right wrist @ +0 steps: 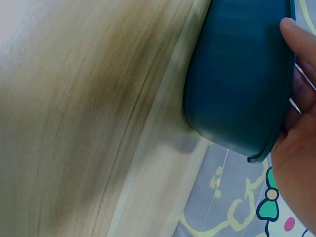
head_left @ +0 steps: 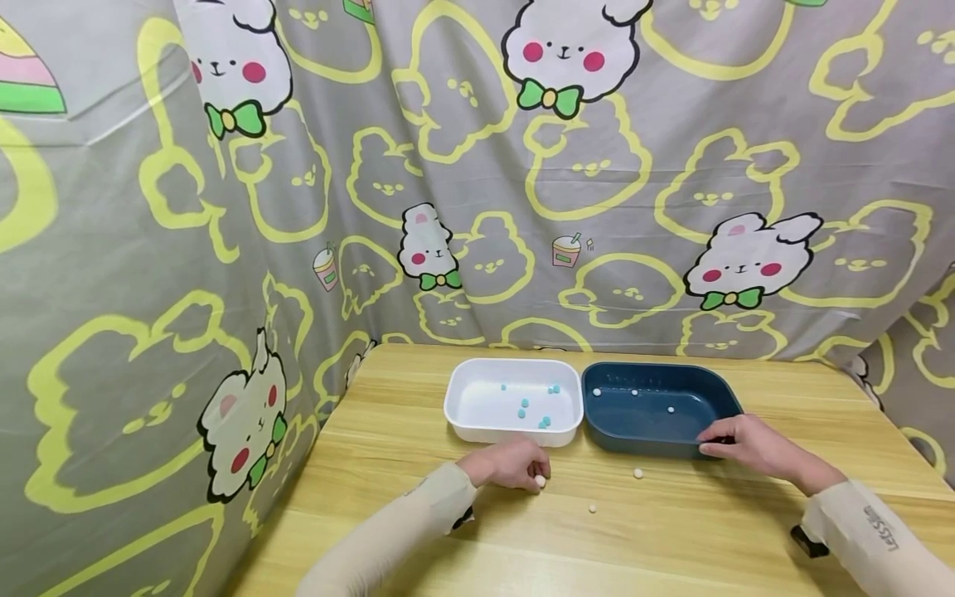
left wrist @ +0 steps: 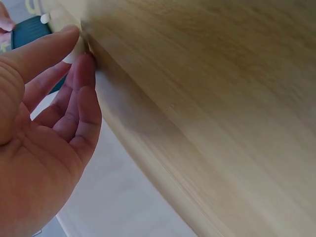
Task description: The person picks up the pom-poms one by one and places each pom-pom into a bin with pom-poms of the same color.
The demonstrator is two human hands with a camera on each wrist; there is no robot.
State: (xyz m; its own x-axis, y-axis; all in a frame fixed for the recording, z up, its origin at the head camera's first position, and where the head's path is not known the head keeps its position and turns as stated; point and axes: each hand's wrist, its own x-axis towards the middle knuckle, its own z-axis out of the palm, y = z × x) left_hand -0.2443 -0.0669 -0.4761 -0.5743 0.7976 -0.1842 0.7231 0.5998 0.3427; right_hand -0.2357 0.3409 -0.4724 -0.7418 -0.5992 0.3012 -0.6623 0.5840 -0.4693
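Observation:
In front of the white tray (head_left: 515, 433), my left hand (head_left: 516, 464) pinches a small white ball (head_left: 540, 480) between thumb and fingertips, close to the tabletop. The left wrist view shows that ball (left wrist: 74, 52) partly covered by the thumb. With my right hand (head_left: 749, 445) I hold the near right rim of the dark teal tray (head_left: 649, 444). In the right wrist view the thumb lies at the rim and the fingers are behind the wall of the teal tray (right wrist: 237, 74). Several small light-blue balls (head_left: 525, 403) lie in the white tray; white balls (head_left: 597, 392) lie in the teal one.
Two loose white balls, one larger (head_left: 637, 473) and one smaller (head_left: 593, 508), lie on the wooden table (head_left: 552, 555) before the trays. The trays stand side by side. A patterned grey curtain (head_left: 477, 182) hangs behind and at the left.

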